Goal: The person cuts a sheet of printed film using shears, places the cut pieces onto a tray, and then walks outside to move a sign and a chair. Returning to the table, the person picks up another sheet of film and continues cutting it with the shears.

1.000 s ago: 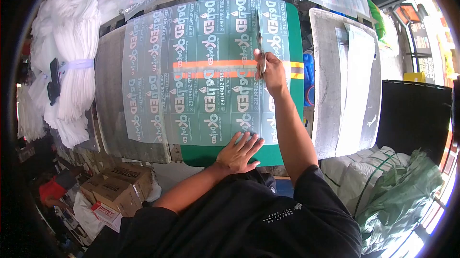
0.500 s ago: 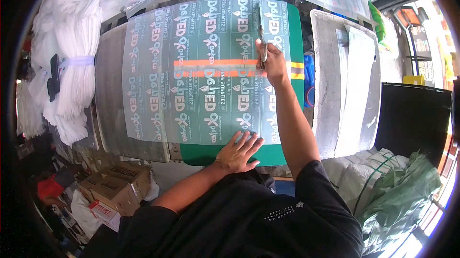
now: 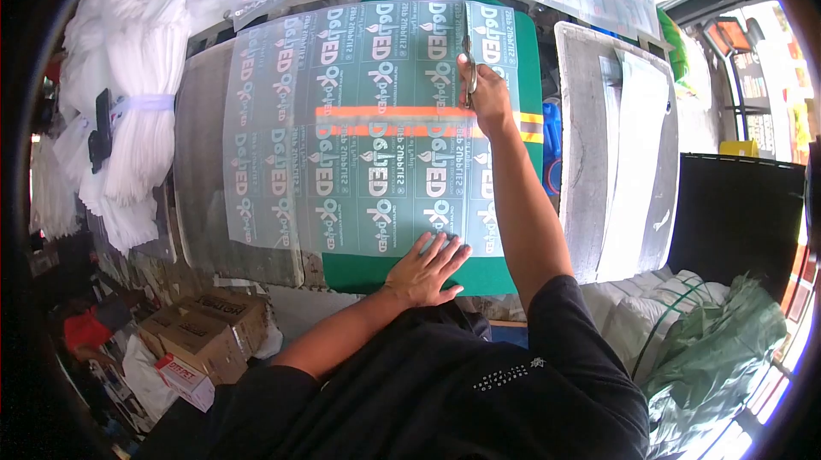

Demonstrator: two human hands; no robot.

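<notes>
A translucent printed plastic sheet [image 3: 355, 203] lies over a green board [image 3: 385, 268], its rows of white lettering repeated across it. My right hand [image 3: 489, 103] grips a pair of metal scissors [image 3: 470, 75], blades pointing away from me along a lengthwise line near the sheet's right side. A straight cut-like line runs back from the scissors toward my body. Fingers spread flat, my left hand [image 3: 425, 274] presses the sheet's near edge and the board. An orange striped band [image 3: 393, 120] shows through the sheet, crossing beneath the right hand.
Grey boards flank the work, one at left [image 3: 201, 118] and one at right [image 3: 581, 161] bearing white strips [image 3: 637, 161]. A bundle of white plastic [image 3: 145, 50] hangs at left. Cardboard boxes [image 3: 205, 340] and a person in red [image 3: 85, 332] are lower left; wrapped bales [image 3: 718, 332] lie lower right.
My right hand and the scissors have moved slightly farther up the sheet, away from me. My left hand stays in place. The view has shifted a little.
</notes>
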